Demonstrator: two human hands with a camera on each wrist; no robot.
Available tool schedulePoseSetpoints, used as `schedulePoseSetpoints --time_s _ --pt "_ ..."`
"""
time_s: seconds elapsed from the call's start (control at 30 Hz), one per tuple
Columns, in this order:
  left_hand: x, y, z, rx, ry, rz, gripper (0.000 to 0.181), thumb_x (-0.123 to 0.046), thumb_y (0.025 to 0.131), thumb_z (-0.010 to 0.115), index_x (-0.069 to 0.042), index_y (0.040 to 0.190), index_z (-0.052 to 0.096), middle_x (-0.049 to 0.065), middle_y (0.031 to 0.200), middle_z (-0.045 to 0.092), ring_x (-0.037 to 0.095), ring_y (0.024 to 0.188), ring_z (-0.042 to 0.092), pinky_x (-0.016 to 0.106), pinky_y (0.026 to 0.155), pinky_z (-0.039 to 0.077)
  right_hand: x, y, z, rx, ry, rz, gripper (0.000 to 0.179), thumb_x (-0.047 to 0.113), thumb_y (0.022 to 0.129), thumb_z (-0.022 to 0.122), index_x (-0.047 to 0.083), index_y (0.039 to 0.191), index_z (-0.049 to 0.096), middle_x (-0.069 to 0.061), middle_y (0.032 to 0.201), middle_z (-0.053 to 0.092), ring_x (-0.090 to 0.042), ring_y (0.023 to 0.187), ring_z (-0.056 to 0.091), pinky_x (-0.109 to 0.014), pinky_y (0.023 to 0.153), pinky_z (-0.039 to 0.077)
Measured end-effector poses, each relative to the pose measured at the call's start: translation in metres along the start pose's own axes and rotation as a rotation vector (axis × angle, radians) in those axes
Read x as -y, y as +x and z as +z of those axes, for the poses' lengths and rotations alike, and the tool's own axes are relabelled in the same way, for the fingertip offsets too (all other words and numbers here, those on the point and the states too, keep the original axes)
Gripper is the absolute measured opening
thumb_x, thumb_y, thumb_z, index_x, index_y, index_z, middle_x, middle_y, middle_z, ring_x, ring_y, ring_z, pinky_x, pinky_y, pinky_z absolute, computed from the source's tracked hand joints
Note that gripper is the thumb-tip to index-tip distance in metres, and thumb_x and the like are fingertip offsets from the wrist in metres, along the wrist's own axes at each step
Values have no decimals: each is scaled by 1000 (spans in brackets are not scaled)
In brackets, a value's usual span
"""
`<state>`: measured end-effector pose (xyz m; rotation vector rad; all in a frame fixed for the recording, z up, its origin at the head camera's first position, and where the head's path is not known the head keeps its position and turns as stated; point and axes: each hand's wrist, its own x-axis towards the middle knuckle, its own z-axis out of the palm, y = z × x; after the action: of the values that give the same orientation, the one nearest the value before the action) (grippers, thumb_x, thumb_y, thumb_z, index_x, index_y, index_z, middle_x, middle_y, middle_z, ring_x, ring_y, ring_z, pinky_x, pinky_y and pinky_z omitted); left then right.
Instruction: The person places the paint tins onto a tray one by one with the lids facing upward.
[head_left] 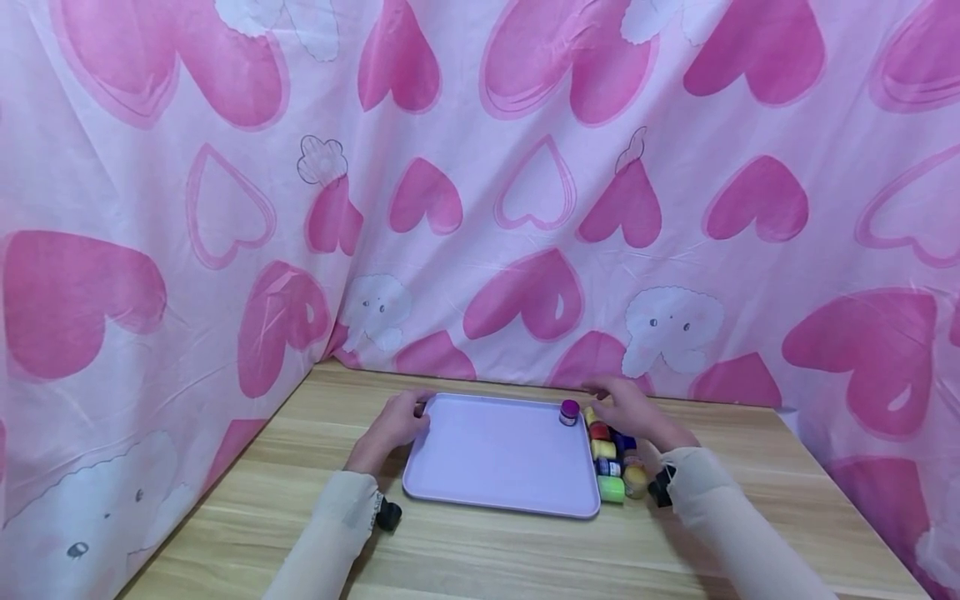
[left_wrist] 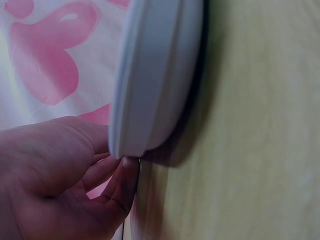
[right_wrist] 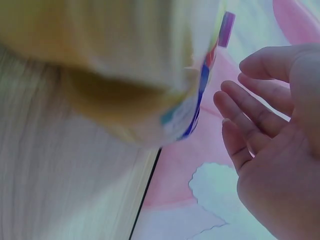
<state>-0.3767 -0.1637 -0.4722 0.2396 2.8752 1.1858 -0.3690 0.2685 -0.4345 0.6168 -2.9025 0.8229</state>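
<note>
A pale lilac tray (head_left: 495,458) lies on the table, with one small purple-lidded jar (head_left: 569,412) at its far right corner. My left hand (head_left: 400,419) is at the tray's far left edge; in the left wrist view, its thumb and fingers grip the rim. Beside the tray's right side lie several small jars, among them a green jar (head_left: 611,489), a red jar (head_left: 599,431) and an amber jar (head_left: 635,481). Over the far end of these jars, my right hand (head_left: 630,408) has loosely bent fingers (right_wrist: 235,107) and holds nothing. A jar fills the upper left of the right wrist view, blurred.
The wood-grain table (head_left: 480,554) extends around the tray. A pink heart-patterned cloth (head_left: 420,200) hangs along the back and left sides of the table. Each wrist carries a small black camera, such as the left camera (head_left: 388,514).
</note>
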Motion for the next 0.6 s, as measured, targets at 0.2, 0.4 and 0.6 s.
schedulePoseSetpoints --time_s 0.2,0.4,0.6 --pt "2 0 0 3 5 -2 53 1 101 64 -4 154 58 21 151 64 35 137 64 52 117 55 -7 -4 -3 -24 -15 30 37 6 104 64 -2 140 67 -21 132 73 -32 113 69 -51 98 63" --pt "1 -2 0 -5 5 10 52 0 101 65 -2 153 59 22 150 65 34 136 65 53 117 55 -12 -3 -2 40 -55 126 36 19 106 66 3 137 69 -12 122 75 -25 106 68 -48 94 65" --pt "0 -1 1 -7 3 3 52 -1 102 65 -3 154 59 21 151 65 34 136 65 52 117 55 -15 -2 4 101 -128 182 42 38 107 67 7 135 73 -8 118 77 -26 106 67 -66 109 46"
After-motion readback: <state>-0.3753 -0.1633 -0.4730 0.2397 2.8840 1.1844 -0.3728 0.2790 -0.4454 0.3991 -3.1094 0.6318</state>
